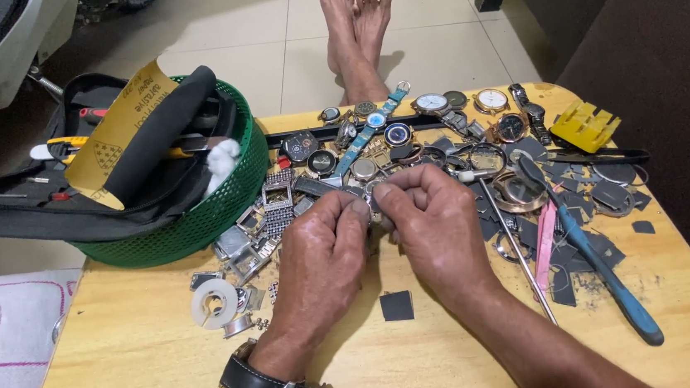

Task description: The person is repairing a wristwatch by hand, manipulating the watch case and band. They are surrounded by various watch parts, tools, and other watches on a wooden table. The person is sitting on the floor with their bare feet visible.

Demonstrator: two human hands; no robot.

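Left hand [321,250]: fingertips pinched on small metal watch part [372,198].
Right hand [435,223]: fingertips pinched on same part.
Surface: wooden table [143,353].

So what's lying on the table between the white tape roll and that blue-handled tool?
In the head view, between the tape roll and blue-handled tool sit both hands and a small dark square.
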